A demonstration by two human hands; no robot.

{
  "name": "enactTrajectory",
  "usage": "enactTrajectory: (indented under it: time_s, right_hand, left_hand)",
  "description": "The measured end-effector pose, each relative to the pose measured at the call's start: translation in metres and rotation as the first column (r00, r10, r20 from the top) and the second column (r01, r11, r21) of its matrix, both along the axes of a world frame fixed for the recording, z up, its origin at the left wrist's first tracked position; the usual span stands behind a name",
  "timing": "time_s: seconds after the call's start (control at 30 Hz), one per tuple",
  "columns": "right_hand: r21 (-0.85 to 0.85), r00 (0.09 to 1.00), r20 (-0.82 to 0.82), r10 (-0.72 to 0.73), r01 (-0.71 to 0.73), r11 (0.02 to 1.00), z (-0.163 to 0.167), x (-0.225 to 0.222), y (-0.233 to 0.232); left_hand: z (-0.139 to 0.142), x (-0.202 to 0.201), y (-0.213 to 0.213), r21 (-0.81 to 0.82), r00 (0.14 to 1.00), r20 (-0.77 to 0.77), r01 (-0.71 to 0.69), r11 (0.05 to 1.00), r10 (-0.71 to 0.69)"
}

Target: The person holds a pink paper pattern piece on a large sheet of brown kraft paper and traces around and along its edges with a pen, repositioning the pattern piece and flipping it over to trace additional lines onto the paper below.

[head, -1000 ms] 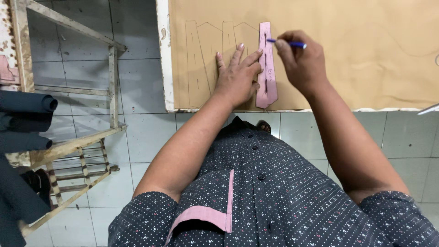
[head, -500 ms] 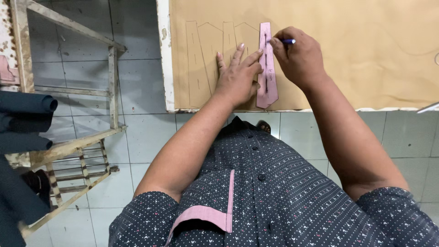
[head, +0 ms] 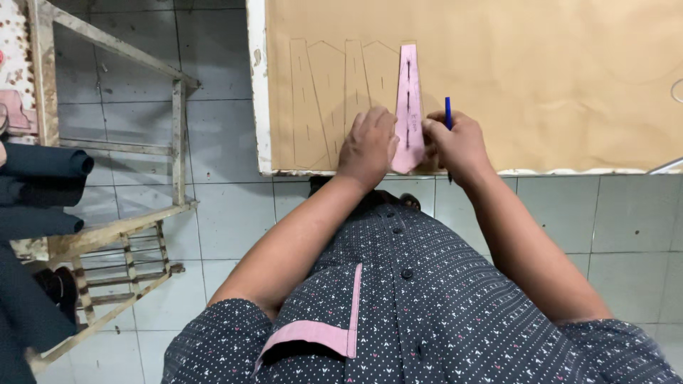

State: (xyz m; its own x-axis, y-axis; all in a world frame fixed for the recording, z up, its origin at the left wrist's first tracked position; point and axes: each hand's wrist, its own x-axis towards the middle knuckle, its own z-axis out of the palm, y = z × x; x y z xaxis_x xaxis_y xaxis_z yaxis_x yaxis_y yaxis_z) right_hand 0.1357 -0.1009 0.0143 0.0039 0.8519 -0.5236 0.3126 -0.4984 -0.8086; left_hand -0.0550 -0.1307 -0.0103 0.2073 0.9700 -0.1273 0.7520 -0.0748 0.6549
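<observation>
Pinning the pink template (head: 408,107) on brown paper (head: 541,78) at frame centre, left hand (head: 368,146) flat; right hand (head: 455,142) grips blue pen (head: 448,112), tracing next needs steadiness.

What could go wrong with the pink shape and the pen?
The pink template lies near the table edge, held only by the left hand at its lower end, so it might slip and spoil the outline. The right hand holds the pen upright, which could leave a stray mark on the brown paper.
</observation>
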Motion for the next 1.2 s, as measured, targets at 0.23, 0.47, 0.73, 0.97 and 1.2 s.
enactTrajectory:
  time_s: [0.23, 0.47, 0.73, 0.97, 1.2]
  right_hand:
    - [-0.088, 0.931, -0.354, -0.091, 0.064, 0.994, -0.008, 0.005, -0.009]
    - [-0.094, 0.877, -0.441, -0.192, 0.168, 0.981, 0.050, 0.052, 0.001]
    - [0.072, 0.999, -0.039, -0.027, 0.030, 0.997, 0.029, 0.068, 0.017]
    - [0.320, 0.984, 0.175, -0.029, -0.028, 0.947, -0.006, 0.062, 0.027]
    - [0.309, 0.957, 0.290, -0.009, -0.084, 0.947, -0.002, 0.062, 0.027]
  left_hand:
    - [0.025, 0.012, 0.008, -0.066, 0.813, 0.536, -0.228, 0.971, 0.227]
    - [0.062, 0.015, 0.031, 0.525, 0.929, 0.340, -0.056, 0.849, -0.149]
    - [0.015, 0.043, 0.057, 0.403, 0.992, -0.054, 0.125, 0.907, -0.113]
    - [-0.003, 0.046, 0.062, 0.186, 0.972, -0.180, 0.182, 0.965, -0.148]
    - [0.003, 0.052, 0.061, 0.175, 0.972, -0.189, 0.170, 0.970, -0.137]
